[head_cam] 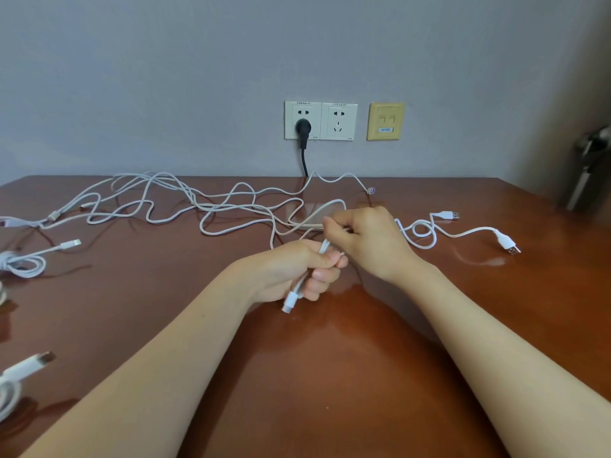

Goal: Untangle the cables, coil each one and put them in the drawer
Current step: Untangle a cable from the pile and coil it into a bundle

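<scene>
Head view: a white cable (299, 285) is clenched in the left hand (297, 271), anchoring its plug end just in front of the tangle (211, 206). Its next stretch is pinched by the right hand (367, 241), apparently for coiling; no drawer is seen.

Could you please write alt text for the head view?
Two hands work a white cable: the left hand grips its connector end, the right hand pinches it. Tangled white cables sprawl over a brown table below wall sockets.
</scene>
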Motion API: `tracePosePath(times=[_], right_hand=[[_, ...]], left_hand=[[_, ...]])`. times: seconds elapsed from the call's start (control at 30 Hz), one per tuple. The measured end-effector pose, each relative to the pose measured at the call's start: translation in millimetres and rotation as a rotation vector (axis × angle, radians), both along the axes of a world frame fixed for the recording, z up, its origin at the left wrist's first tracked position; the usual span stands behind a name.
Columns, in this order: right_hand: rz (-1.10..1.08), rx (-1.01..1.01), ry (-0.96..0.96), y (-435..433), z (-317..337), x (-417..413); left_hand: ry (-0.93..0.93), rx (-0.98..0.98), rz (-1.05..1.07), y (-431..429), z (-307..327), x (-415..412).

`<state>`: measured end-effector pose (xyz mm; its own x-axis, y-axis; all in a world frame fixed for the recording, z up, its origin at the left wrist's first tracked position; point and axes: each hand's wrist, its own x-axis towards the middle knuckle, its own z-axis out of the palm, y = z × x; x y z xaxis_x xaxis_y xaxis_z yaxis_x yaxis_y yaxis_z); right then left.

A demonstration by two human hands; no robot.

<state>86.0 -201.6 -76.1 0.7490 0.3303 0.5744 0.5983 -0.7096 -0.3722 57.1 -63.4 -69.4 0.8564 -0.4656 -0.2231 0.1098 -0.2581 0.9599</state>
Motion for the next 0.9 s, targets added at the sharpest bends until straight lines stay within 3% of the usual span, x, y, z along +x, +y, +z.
tracePosePath(times=[0.17, 0.37, 0.5, 0.63, 0.73, 0.9], right_hand=[[0.021, 0.102, 0.064, 2, -1, 1], [0.006, 0.488, 0.285, 2, 2, 1], [0.085, 0.419, 0.375, -4, -2, 1], [0.087, 0.4, 0.28, -4, -2, 2], [0.023, 0.273, 0.177, 2, -3, 1], [0.062, 0.24, 0.212, 12, -6, -1]], left_hand=[[0.081, -0.063, -0.09, 4, -2, 1], [0.032, -0.311, 0.08, -3, -5, 3], [-0.008, -0.474, 0.228, 8, -4, 10], [-0.047, -0.543, 0.328, 12, -3, 13], [-0.09, -0.472, 0.365, 10, -7, 15], [-0.16, -0.38, 0.42, 4, -12, 18]])
